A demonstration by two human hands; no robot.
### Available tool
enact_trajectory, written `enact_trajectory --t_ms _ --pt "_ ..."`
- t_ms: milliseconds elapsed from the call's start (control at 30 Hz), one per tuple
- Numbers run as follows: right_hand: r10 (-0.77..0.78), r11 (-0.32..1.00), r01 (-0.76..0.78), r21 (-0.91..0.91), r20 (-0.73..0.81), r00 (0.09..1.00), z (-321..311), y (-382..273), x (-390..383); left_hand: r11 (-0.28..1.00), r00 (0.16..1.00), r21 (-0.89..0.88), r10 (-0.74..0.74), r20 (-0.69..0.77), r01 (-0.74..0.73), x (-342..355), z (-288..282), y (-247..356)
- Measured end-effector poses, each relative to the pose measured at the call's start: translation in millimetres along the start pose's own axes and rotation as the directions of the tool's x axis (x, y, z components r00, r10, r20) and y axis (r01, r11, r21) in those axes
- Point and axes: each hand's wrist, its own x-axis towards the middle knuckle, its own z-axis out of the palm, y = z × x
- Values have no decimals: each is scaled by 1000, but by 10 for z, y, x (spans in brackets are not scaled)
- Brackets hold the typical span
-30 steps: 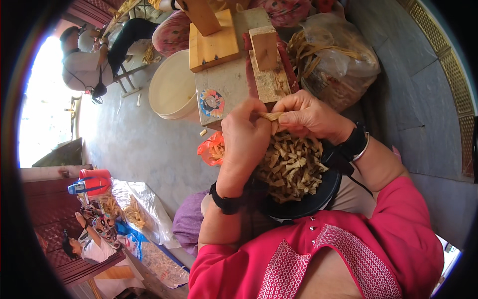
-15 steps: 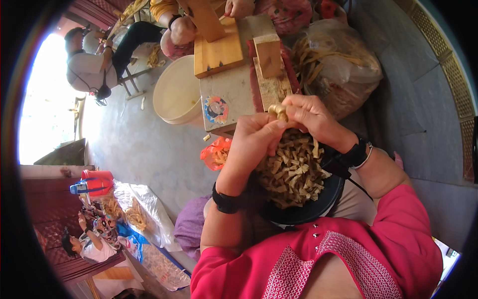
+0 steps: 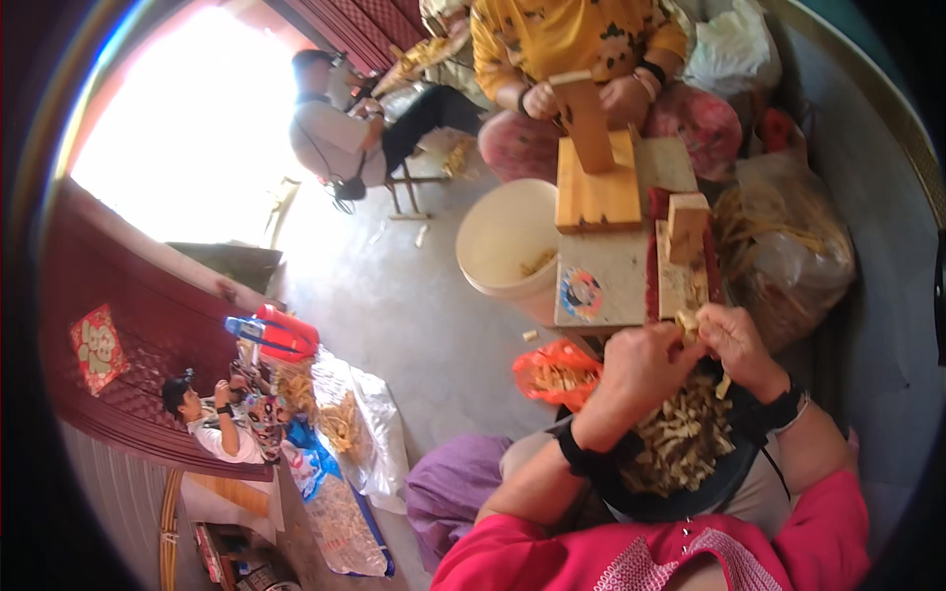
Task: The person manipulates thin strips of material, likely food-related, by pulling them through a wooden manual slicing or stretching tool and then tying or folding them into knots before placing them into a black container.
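Note:
My left hand (image 3: 636, 369) and my right hand (image 3: 737, 345) meet over a dark round bowl (image 3: 658, 507) on my lap. Between them they pinch a pale tan, curled strip (image 3: 687, 323) of some dried, fibrous material; its kind is unclear. The fingers of both hands are closed, and those of the left are partly hidden behind its back. Many short tan pieces (image 3: 675, 448) of similar look fill the bowl. Just beyond my hands, a small upright wooden block (image 3: 687, 229) stands on a wooden board (image 3: 680, 288) at the near end of the bench (image 3: 619, 261).
An orange-red plastic bag (image 3: 532, 376) of pieces and a white bucket (image 3: 498, 231) stand left of the bench. Right of it is a clear sack (image 3: 793, 261) of long strips. Across sits a person in yellow (image 3: 572, 44) at another wooden block (image 3: 583, 123). More people sit at left.
The view has swung up and left, so the bench and my hands appear lower and farther right. Both hands stay on the strip, and my left hand has turned its back more upward.

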Motion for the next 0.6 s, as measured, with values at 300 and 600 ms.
enact_trajectory --t_ms 300,600 --pt "-35 998 33 45 47 998 71 96 -25 994 993 -103 43 108 -31 -20 -69 -123" --pt "-105 994 104 34 17 994 108 15 73 616 860 -626 -182 477 478 50 -68 -176"
